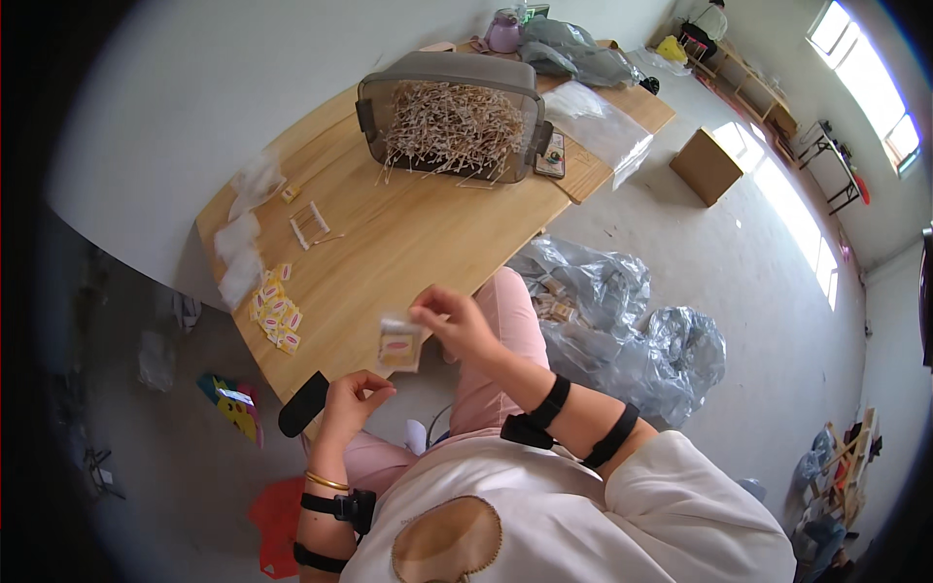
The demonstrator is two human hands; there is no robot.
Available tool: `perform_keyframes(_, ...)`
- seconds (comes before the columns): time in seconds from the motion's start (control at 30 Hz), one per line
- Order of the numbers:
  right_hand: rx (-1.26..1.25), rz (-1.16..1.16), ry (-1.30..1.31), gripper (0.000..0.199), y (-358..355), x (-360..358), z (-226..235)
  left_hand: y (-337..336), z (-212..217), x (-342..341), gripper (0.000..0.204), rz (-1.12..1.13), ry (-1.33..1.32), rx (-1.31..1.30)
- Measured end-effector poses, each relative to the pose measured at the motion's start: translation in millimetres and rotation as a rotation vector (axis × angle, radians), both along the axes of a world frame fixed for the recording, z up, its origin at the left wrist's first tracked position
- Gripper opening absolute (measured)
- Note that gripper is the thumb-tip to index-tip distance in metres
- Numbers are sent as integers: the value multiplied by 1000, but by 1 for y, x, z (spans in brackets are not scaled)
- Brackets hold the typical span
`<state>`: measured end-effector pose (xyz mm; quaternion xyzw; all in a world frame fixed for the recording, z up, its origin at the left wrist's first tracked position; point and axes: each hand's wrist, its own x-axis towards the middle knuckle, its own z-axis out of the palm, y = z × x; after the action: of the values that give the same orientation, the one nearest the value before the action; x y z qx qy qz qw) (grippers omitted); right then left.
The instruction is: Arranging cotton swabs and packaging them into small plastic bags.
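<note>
My right hand [455, 325] pinches the top edge of a small clear plastic bag [398, 346]. Inside the bag shows a pale yellow card with a reddish mark; whatever else it contains is too blurred to tell. Lower and to the left, my left hand [352, 406] is closed in a pinch by the table's near edge, apart from the bag. Anything between its fingertips is too small to make out. A pile of small yellow-and-white cards [277, 309] lies on the table's left side. Beyond it, several cotton swabs [310, 225] rest on the wood.
A grey translucent bin [447, 66] lies tipped toward me, full of cotton swabs [452, 121]. Clear plastic bags [239, 257] line the left edge of the wooden table [389, 228]. On the floor at right are grey plastic sacks [622, 335] and a cardboard box [707, 167].
</note>
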<state>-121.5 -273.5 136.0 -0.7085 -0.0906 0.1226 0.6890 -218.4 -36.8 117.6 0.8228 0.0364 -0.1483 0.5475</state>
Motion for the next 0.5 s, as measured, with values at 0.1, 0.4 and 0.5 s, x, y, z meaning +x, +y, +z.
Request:
perform_keyframes(0.1, 245, -437, -93, 11, -72, 20, -25, -5, -8, -7, 16, -24, 19, 104)
perform_keyframes(0.4, -434, -1174, 268, 47, -307, 16, -197, 24, -30, -22, 22, 226, 99, -11)
perform_keyframes(0.5, -360, -1062, 316, 34, -298, 2, -230, 35, -19, -35, 21, 291, 84, 5)
